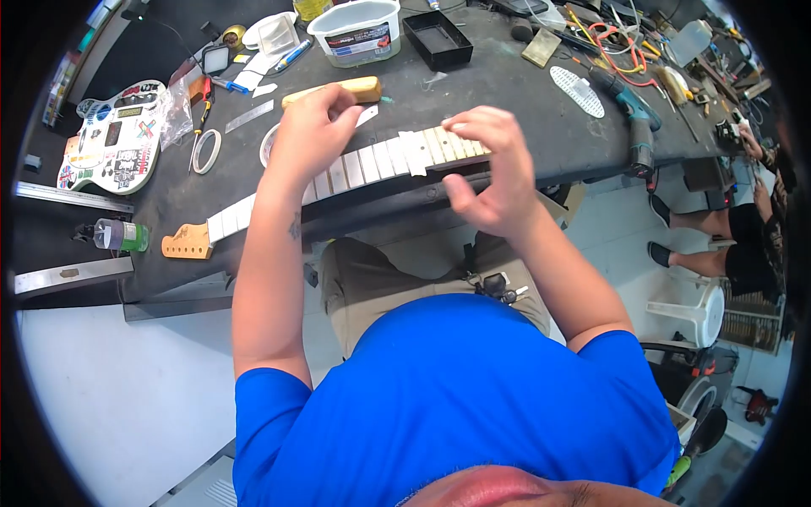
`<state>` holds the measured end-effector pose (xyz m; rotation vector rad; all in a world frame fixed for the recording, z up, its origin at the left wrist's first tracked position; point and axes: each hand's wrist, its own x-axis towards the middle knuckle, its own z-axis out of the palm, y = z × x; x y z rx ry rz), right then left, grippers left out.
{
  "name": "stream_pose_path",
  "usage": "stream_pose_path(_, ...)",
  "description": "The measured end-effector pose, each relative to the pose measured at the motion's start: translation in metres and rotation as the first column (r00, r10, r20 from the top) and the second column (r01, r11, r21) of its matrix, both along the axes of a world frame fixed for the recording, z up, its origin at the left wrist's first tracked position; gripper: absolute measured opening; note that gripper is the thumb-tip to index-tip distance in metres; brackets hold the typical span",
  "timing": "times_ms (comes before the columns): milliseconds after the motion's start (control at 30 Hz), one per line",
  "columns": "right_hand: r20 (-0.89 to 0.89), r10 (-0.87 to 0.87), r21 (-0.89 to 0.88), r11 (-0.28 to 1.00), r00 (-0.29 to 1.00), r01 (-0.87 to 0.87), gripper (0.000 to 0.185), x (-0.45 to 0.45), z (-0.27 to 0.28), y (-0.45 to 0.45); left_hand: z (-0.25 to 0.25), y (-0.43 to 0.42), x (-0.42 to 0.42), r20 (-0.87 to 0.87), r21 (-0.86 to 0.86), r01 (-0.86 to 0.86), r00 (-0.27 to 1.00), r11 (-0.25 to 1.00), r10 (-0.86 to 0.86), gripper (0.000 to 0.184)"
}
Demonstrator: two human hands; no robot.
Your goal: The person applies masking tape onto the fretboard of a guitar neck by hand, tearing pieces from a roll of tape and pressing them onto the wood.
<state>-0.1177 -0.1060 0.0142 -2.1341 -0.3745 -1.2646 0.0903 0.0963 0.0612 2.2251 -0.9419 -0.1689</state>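
A guitar neck lies along the bench's near edge, its fretboard covered with pale strips between the frets and its wooden headstock at the left. Across it, near the right part, sits a piece of white tape with ragged ends. My left hand is over the neck's middle, fingers loosely curled and thumb apart; nothing shows in it. Just beyond it rests a yellowish wooden block, partly hidden by the hand. My right hand is spread around the neck's right end, fingertips by the fretboard, thumb below the near edge.
A white guitar body with stickers, tape roll and bottle are at left. Behind stand a white tub and black tray. A drill and tangled tools lie right. Another person sits far right.
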Motion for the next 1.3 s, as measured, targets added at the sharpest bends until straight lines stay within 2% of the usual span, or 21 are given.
stream_pose_path(33, 0.017, -0.018, 0.003, 1.000, 1.000, 0.018, 0.055, -0.003, 0.009, -0.006, -0.008, 0.000, 0.005, 0.149, 0.083, -0.064, 0.987, 0.994, 0.051, 0.021)
stream_pose_path(67, 0.034, -0.034, 0.005, 0.999, 0.999, 0.034, 0.053, -0.005, 0.015, -0.013, -0.015, -0.003, 0.010, 0.216, 0.210, -0.066, 0.976, 0.975, 0.020, 0.020)
stream_pose_path(133, -0.005, -0.130, 0.011, 0.991, 0.992, 0.130, 0.038, -0.004, 0.022, -0.036, -0.019, -0.009, 0.016, 0.331, 0.450, -0.097, 0.941, 0.888, -0.064, 0.018)
stream_pose_path(267, -0.066, -0.250, 0.224, 0.940, 0.966, 0.258, 0.023, 0.012, -0.016, -0.095, -0.014, -0.022, 0.006, 0.424, 0.511, -0.140, 0.899, 0.848, -0.108, 0.014)
stream_pose_path(300, -0.076, -0.278, 0.267, 0.920, 0.958, 0.288, 0.021, 0.015, -0.026, -0.104, -0.013, -0.022, 0.006, 0.401, 0.531, -0.123, 0.908, 0.838, -0.121, 0.015)
stream_pose_path(367, -0.134, -0.182, 0.503, 0.835, 0.974, 0.225, 0.022, 0.022, -0.032, -0.114, -0.010, -0.020, 0.012, 0.358, 0.569, -0.097, 0.923, 0.817, -0.140, 0.016)
stream_pose_path(400, -0.156, -0.129, 0.611, 0.767, 0.979, 0.198, 0.022, 0.024, -0.033, -0.115, -0.011, -0.015, 0.013, 0.333, 0.539, -0.066, 0.933, 0.840, -0.140, 0.017)
stream_pose_path(467, -0.263, -0.103, 0.531, 0.815, 0.959, 0.233, 0.024, 0.026, -0.033, -0.118, -0.014, -0.008, 0.015, 0.285, 0.466, -0.001, 0.947, 0.885, -0.149, 0.022)
stream_pose_path(533, -0.400, -0.081, 0.417, 0.871, 0.913, 0.260, 0.025, 0.026, -0.034, -0.115, 0.013, -0.008, -0.022, 0.122, 0.201, -0.052, 0.992, 0.978, 0.027, 0.024)
stream_pose_path(567, -0.517, -0.080, 0.345, 0.892, 0.852, 0.293, 0.027, 0.023, -0.025, -0.106, 0.021, -0.005, -0.038, 0.017, 0.073, -0.097, 0.995, 0.993, 0.096, 0.026)
stream_pose_path(600, -0.555, -0.099, 0.260, 0.922, 0.826, 0.286, 0.019, 0.022, -0.020, -0.098, 0.012, -0.003, -0.041, -0.182, -0.025, -0.077, 0.981, 0.997, 0.071, 0.027)
stream_pose_path(667, -0.561, -0.225, 0.023, 0.958, 0.797, 0.286, 0.020, 0.023, -0.014, -0.092, -0.012, 0.005, -0.047, -0.548, -0.225, -0.113, 0.836, 0.968, -0.030, 0.028)
stream_pose_path(700, -0.568, -0.234, 0.005, 0.958, 0.789, 0.288, 0.020, 0.023, -0.014, -0.091, -0.007, 0.007, -0.057, -0.444, -0.153, -0.149, 0.893, 0.977, 0.067, 0.026)
stream_pose_path(800, -0.584, -0.240, -0.019, 0.959, 0.775, 0.283, 0.023, 0.027, -0.015, -0.090, -0.008, 0.007, -0.056, -0.538, -0.172, -0.114, 0.843, 0.978, 0.004, 0.024)
stream_pose_path(900, -0.613, -0.230, 0.009, 0.954, 0.756, 0.298, 0.028, 0.024, -0.013, -0.089, -0.005, 0.005, -0.059, -0.510, -0.158, -0.110, 0.860, 0.981, 0.014, 0.022)
stream_pose_path(1000, -0.583, -0.230, -0.002, 0.959, 0.779, 0.282, 0.022, 0.023, -0.013, -0.089, -0.008, 0.003, -0.060, -0.473, -0.162, -0.102, 0.881, 0.981, 0.013, 0.022)
stream_pose_path(1300, -0.576, -0.237, -0.011, 0.959, 0.782, 0.282, 0.024, 0.024, -0.014, -0.090, -0.005, 0.002, -0.064, -0.400, -0.127, -0.073, 0.916, 0.989, 0.017, 0.023)
